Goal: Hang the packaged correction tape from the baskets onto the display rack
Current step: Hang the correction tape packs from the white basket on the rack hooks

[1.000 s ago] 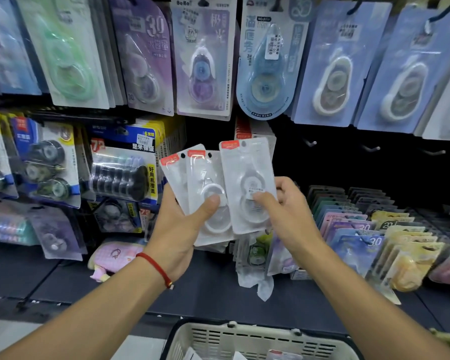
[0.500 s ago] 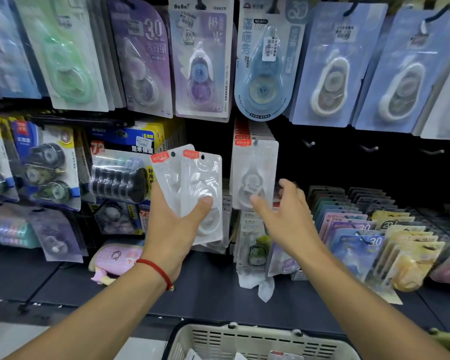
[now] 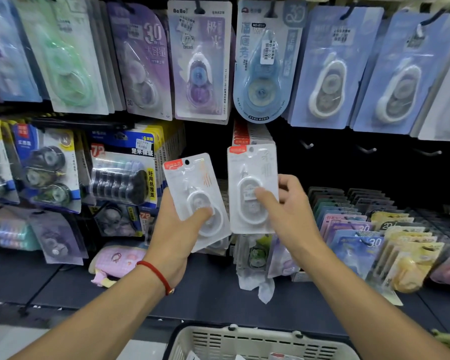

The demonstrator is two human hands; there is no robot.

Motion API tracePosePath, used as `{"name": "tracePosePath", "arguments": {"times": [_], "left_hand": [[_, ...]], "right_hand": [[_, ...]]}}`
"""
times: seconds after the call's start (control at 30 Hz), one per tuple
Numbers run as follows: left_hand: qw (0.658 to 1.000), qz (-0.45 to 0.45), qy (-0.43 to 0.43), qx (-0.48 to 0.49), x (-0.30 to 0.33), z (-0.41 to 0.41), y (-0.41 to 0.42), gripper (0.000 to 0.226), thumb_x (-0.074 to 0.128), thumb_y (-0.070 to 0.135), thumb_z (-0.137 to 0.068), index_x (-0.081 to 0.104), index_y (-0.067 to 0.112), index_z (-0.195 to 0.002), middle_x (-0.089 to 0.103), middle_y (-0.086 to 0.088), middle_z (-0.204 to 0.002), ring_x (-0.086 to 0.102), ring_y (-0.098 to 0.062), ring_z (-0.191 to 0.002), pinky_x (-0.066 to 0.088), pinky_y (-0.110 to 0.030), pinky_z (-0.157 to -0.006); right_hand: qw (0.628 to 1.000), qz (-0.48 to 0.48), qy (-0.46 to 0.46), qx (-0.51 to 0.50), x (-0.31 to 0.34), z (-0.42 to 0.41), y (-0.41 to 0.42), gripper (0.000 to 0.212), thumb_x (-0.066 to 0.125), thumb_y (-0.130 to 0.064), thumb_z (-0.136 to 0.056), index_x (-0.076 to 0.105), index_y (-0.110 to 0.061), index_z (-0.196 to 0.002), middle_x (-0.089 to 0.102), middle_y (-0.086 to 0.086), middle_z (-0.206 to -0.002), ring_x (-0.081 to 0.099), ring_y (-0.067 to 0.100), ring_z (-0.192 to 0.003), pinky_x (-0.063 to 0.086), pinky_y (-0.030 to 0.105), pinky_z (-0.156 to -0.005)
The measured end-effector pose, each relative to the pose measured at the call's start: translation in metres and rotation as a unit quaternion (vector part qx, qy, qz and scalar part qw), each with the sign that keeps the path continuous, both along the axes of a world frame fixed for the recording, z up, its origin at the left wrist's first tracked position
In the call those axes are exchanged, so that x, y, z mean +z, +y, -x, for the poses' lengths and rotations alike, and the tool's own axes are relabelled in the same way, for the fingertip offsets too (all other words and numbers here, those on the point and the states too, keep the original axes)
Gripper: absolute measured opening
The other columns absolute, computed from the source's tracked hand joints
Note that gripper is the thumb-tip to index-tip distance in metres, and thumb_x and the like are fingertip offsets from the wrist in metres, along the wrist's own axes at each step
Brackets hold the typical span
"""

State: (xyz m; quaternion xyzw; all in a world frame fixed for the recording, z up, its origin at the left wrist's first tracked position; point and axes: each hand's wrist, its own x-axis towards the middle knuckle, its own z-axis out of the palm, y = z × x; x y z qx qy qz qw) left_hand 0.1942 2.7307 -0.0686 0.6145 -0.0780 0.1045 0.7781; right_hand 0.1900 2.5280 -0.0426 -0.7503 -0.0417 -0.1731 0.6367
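Observation:
My left hand point(image 3: 176, 237) grips a clear packaged correction tape point(image 3: 192, 188) with a red label, thumb pressed on its front. To its right, my right hand point(image 3: 291, 214) pinches a second identical packet point(image 3: 252, 178) upright, thumb on the blister. This packet is just in front of and slightly below a stack of the same packets point(image 3: 244, 133) hanging on the display rack. Its hang hole shows at the top, free of any hook. A cream basket point(image 3: 244, 341) sits below at the bottom edge, with a few packets inside.
Rows of other correction tapes hang above and to the left. Three bare hooks point(image 3: 366, 149) stick out of the dark panel to the right. Slanted trays of coloured packets point(image 3: 361, 237) fill the lower right. A pink item point(image 3: 117, 258) lies on the shelf.
My left hand showed two fanned packets; one shows now. My right hand had raised a packet to the hanging stack and now holds one lower, in front of it.

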Motion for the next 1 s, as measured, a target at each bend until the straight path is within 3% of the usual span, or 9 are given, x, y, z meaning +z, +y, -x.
{"name": "tracePosePath", "arguments": {"times": [0.07, 0.2, 0.4, 0.5, 0.6, 0.7, 0.77, 0.9, 1.0], "left_hand": [[1.0, -0.008, 0.005, 0.005, -0.002, -0.001, 0.001, 0.056, 0.071, -0.001, -0.092, 0.057, 0.036, -0.131, 0.073, 0.006, -0.123, 0.071, -0.018, -0.116, 0.062, -0.028, -0.077], [1.0, -0.025, -0.006, 0.011, -0.001, 0.0, -0.001, 0.057, 0.075, 0.01, -0.083, 0.058, 0.04, -0.129, 0.072, 0.008, -0.124, 0.071, -0.016, -0.115, 0.06, -0.031, -0.081], [0.999, -0.024, -0.024, 0.037, 0.004, 0.003, 0.0, 0.054, 0.071, 0.014, -0.077, 0.062, 0.049, -0.117, 0.074, 0.013, -0.116, 0.073, -0.007, -0.105, 0.059, -0.017, -0.068], [0.999, -0.021, -0.021, 0.043, 0.005, 0.004, 0.001, 0.052, 0.069, 0.015, -0.075, 0.063, 0.05, -0.113, 0.073, 0.013, -0.114, 0.073, -0.006, -0.101, 0.059, -0.018, -0.065], [0.999, -0.019, -0.017, 0.043, 0.004, 0.005, 0.002, 0.052, 0.069, 0.017, -0.074, 0.062, 0.051, -0.113, 0.073, 0.013, -0.115, 0.072, -0.005, -0.101, 0.059, -0.019, -0.064], [0.999, -0.021, -0.014, 0.045, 0.003, 0.006, 0.003, 0.052, 0.069, 0.015, -0.076, 0.061, 0.048, -0.116, 0.072, 0.015, -0.115, 0.072, -0.004, -0.101, 0.059, -0.017, -0.065], [0.998, -0.027, -0.014, 0.047, 0.001, 0.006, 0.002, 0.053, 0.07, 0.009, -0.083, 0.06, 0.047, -0.118, 0.072, 0.016, -0.115, 0.071, -0.004, -0.102, 0.058, -0.016, -0.066], [0.998, -0.043, -0.01, 0.047, -0.002, 0.005, 0.001, 0.056, 0.068, -0.003, -0.091, 0.057, 0.04, -0.127, 0.072, 0.015, -0.118, 0.071, -0.003, -0.105, 0.058, -0.016, -0.071], [0.998, -0.049, -0.006, 0.042, -0.004, 0.005, -0.001, 0.052, 0.069, -0.001, -0.09, 0.056, 0.038, -0.123, 0.072, 0.019, -0.108, 0.07, -0.001, -0.1, 0.055, -0.012, -0.068]], "right_hand": [[1.0, -0.009, -0.01, -0.015, 0.004, 0.0, -0.003, 0.03, 0.071, -0.035, -0.1, 0.054, -0.028, -0.123, 0.079, -0.013, -0.102, 0.077, 0.009, -0.091, 0.06, 0.039, -0.08], [1.0, -0.004, -0.02, -0.017, 0.008, 0.002, -0.001, 0.028, 0.072, -0.035, -0.099, 0.056, -0.029, -0.12, 0.08, -0.012, -0.098, 0.077, 0.009, -0.088, 0.057, 0.034, -0.073], [0.997, 0.017, -0.049, -0.065, 0.01, 0.001, 0.002, 0.027, 0.073, -0.041, -0.097, 0.059, -0.03, -0.117, 0.08, -0.012, -0.091, 0.076, 0.01, -0.081, 0.06, 0.033, -0.065], [0.989, 0.121, -0.003, -0.089, 0.004, -0.007, -0.002, 0.039, 0.069, -0.049, -0.097, 0.057, -0.028, -0.127, 0.074, -0.012, -0.112, 0.071, 0.005, -0.099, 0.052, 0.017, -0.07], [0.943, 0.29, -0.057, -0.154, -0.007, -0.009, -0.003, 0.065, 0.067, -0.042, -0.1, 0.04, -0.016, -0.153, 0.045, 0.001, -0.143, 0.054, 0.014, -0.116, 0.048, 0.027, -0.091], [0.865, 0.442, -0.196, -0.133, -0.014, -0.008, -0.003, 0.056, 0.071, -0.019, -0.098, 0.049, -0.01, -0.15, 0.045, 0.011, -0.149, 0.053, 0.024, -0.126, 0.052, 0.038, -0.099], [0.825, 0.529, -0.182, -0.083, -0.018, -0.012, -0.005, 0.061, 0.068, -0.019, -0.1, 0.045, -0.012, -0.155, 0.038, 0.009, -0.161, 0.044, 0.028, -0.142, 0.048, 0.046, -0.108], [0.797, 0.59, -0.122, -0.04, -0.019, -0.018, -0.008, 0.074, 0.06, -0.015, -0.101, 0.024, -0.015, -0.166, 0.007, -0.002, -0.175, 0.024, 0.023, -0.155, 0.048, 0.042, -0.11], [0.793, 0.593, -0.126, -0.049, -0.016, -0.017, -0.006, 0.072, 0.06, -0.008, -0.097, 0.033, -0.015, -0.163, 0.01, -0.003, -0.175, 0.027, 0.024, -0.153, 0.049, 0.043, -0.108]]}}
